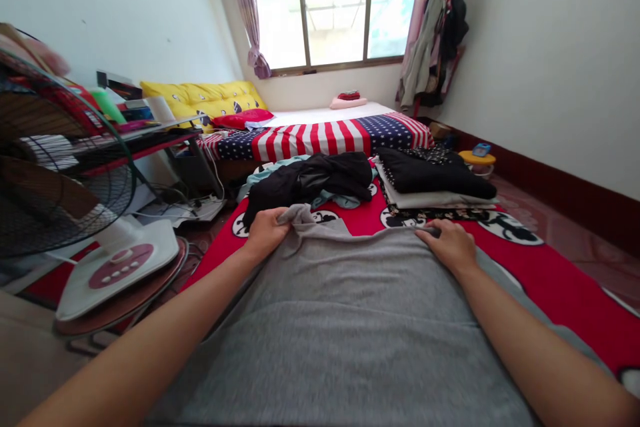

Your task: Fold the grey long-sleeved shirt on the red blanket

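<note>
One grey cloth (350, 320) is spread out on the red sheet (555, 280), and its far edge is pinched at two spots. A bunched bit at the left end is held by the left grip (269, 233), which is closed on it. The right grip (453, 245) is closed too, on the other end of that edge. Near the left grip the cloth is crumpled and a bit is turned over, so a lump could be left there if it is not pulled smooth. Soft wrinkles are seen across the middle, and these could be pressed in if the cloth is laid down slack. If one side is pulled harder, the cloth could be made crooked. Just past the left grip, a messy heap of dark clothes (320, 177) could be bumped or dragged if the edge is pushed too far. The neat pile (435, 173) past the right grip could be tipped by a wide swing.
</note>
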`<state>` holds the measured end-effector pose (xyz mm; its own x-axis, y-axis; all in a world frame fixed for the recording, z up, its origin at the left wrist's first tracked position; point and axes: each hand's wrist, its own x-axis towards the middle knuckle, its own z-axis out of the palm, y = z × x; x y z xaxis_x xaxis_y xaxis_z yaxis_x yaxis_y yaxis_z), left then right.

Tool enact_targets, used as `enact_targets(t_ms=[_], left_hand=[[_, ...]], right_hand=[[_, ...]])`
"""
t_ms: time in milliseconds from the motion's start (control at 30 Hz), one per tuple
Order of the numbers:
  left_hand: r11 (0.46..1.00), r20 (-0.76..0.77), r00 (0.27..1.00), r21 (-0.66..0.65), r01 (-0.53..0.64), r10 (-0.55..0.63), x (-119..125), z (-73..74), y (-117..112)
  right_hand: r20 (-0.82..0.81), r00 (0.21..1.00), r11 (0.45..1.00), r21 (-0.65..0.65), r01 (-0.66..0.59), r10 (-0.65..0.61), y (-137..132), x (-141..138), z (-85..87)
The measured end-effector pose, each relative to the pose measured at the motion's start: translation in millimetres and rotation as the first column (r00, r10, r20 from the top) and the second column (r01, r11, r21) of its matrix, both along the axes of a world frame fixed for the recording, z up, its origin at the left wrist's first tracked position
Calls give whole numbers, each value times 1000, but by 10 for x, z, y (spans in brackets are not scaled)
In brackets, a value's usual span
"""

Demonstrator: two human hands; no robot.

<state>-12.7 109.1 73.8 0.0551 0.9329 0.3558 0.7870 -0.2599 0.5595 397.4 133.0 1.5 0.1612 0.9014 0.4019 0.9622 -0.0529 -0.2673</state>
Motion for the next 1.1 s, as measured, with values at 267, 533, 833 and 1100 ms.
enact_targets(t_ms=[267, 533, 833, 1100], left_hand=[[795, -381, 701, -210, 570, -603, 18, 164, -1181], [942, -51, 945, -118, 315, -322, 302, 211, -799], [788, -98, 938, -575, 219, -332, 535, -6, -48], [998, 363, 929, -42, -54, 65, 302, 1072, 578]], right_hand=[[11, 1000, 1000, 21, 21, -21, -13, -47, 19], [15, 999, 999, 16, 32, -33, -7, -52, 21], [-34, 999, 999, 42, 9, -8, -4, -21, 0], [-43, 999, 999, 46, 11, -9, -9, -20, 1]])
